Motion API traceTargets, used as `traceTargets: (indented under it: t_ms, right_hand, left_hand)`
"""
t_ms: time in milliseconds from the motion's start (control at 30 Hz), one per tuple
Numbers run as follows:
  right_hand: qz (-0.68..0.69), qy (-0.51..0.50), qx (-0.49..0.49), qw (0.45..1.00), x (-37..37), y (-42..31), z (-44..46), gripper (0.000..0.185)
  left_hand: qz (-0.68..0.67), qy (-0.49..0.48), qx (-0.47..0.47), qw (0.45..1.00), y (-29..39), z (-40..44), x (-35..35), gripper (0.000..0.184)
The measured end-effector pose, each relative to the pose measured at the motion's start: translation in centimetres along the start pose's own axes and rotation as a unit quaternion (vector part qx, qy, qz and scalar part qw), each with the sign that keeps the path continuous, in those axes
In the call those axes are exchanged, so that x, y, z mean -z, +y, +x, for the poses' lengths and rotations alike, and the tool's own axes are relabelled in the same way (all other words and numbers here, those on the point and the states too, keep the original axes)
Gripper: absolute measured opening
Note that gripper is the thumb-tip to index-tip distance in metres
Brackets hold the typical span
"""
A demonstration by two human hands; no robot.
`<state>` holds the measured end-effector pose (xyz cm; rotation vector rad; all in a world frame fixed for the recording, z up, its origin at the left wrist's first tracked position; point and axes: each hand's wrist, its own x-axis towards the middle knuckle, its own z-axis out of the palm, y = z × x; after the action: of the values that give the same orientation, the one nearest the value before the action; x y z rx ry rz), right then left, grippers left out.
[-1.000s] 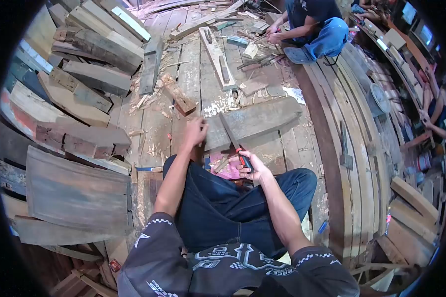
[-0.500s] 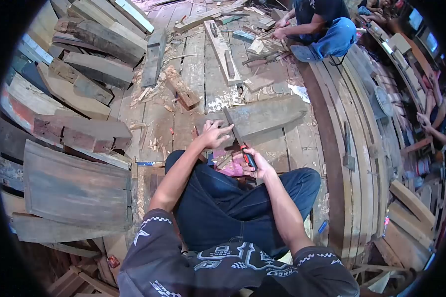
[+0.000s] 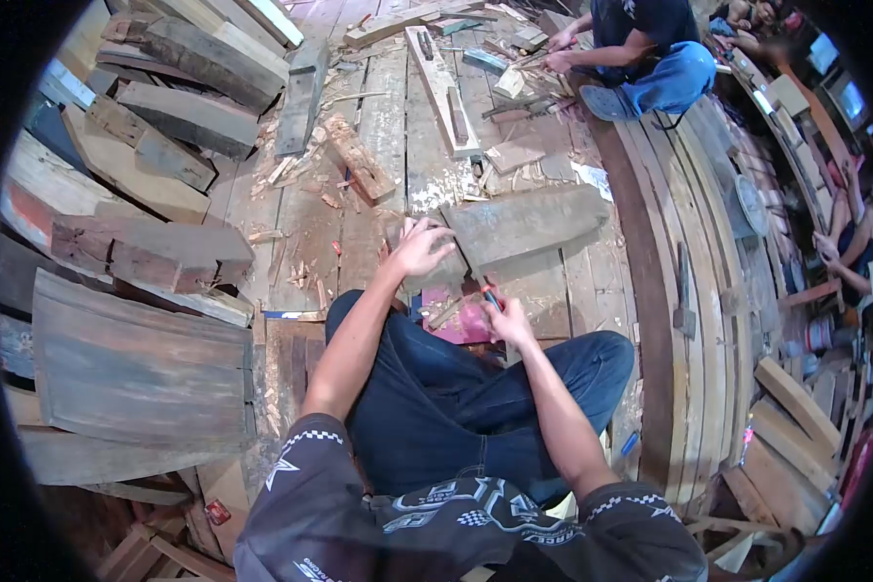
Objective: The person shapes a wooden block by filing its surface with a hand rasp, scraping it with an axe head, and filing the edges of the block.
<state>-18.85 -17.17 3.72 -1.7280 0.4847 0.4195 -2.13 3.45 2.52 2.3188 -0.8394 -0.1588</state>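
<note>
My right hand (image 3: 507, 320) is closed round the red and black handle of a long narrow tool (image 3: 467, 254), whose dark blade points away from me. The blade lies across a flat grey plank (image 3: 533, 225). My left hand (image 3: 423, 248) is beside the blade near the plank's left end, its fingers apart; nothing shows in it. Below the plank, between my hands and my crossed legs, a pink sheet (image 3: 470, 323) holds small wood pieces.
Wood shavings and a rough block (image 3: 357, 160) lie beyond my left hand. A long board (image 3: 441, 92) is farther off. Another person (image 3: 640, 58) crouches at the upper right. Timbers (image 3: 175, 257) are stacked at left, long planks (image 3: 684, 291) at right.
My left hand has moved from the plank's left end toward the blade, and its fingers have spread. My right hand has moved slightly right with the tool and turned over more.
</note>
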Motion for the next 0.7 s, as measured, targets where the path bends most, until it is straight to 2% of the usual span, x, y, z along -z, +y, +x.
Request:
traceTargets:
  t_ms: [33, 67, 100, 167, 233, 267, 367, 400, 467, 500, 567, 633, 700]
  right_hand:
    - [-0.146, 0.055, 0.074, 0.985, -0.5, 0.3, -0.4, 0.029]
    - [-0.250, 0.127, 0.190, 0.941, -0.9, 1.5, -0.3, 0.033]
    - [-0.306, 0.133, 0.219, 0.917, -1.3, 1.6, -0.9, 0.038]
    - [-0.360, 0.125, 0.109, 0.918, -2.5, -0.2, -3.0, 0.038]
    - [-0.429, 0.147, 0.116, 0.884, -3.2, 1.8, -3.0, 0.036]
    - [-0.425, 0.137, 0.132, 0.885, -3.0, 3.7, -1.8, 0.035]
    - [-0.429, 0.123, 0.116, 0.887, -3.3, 3.5, 1.0, 0.035]
    - [-0.458, 0.135, 0.166, 0.863, -3.0, 5.0, 3.0, 0.034]
    - [-0.439, 0.137, 0.153, 0.875, -3.1, 4.8, 5.6, 0.034]
    - [-0.392, 0.128, 0.090, 0.907, -3.6, 2.4, 5.5, 0.035]
    - [-0.368, 0.110, 0.093, 0.919, -4.0, 1.4, 3.0, 0.033]
    - [-0.426, 0.134, 0.101, 0.889, -4.2, 2.1, -0.3, 0.033]
    - [-0.446, 0.118, 0.074, 0.884, -3.6, 3.1, -2.9, 0.034]
  left_hand:
    - [-0.019, 0.015, 0.020, 1.000, -0.3, 0.1, 0.6, 0.037]
    - [-0.010, 0.013, 0.015, 1.000, -0.7, 0.4, 1.3, 0.037]
    - [-0.008, 0.048, 0.044, 0.998, -1.2, 0.5, 1.6, 0.039]
    - [-0.010, 0.112, 0.104, 0.988, -2.0, 0.3, 1.6, 0.042]
    - [-0.015, 0.108, 0.115, 0.987, -2.9, 0.2, 2.6, 0.048]
    - [-0.013, 0.117, 0.126, 0.985, -3.5, 0.3, 2.6, 0.048]
    - [-0.010, 0.119, 0.145, 0.982, -4.5, 0.2, 2.1, 0.051]
    - [-0.003, 0.117, 0.143, 0.983, -4.8, 0.2, 1.7, 0.051]
    - [0.002, 0.101, 0.135, 0.986, -5.7, 0.3, 1.2, 0.051]
    - [0.002, 0.113, 0.129, 0.985, -5.6, 0.2, 1.1, 0.051]
    - [-0.030, 0.083, 0.124, 0.988, -5.0, 0.2, 2.1, 0.052]
    - [-0.020, 0.072, 0.152, 0.986, -3.9, 0.1, 2.5, 0.051]
    - [-0.024, 0.056, 0.164, 0.985, -3.6, 0.6, 3.1, 0.053]
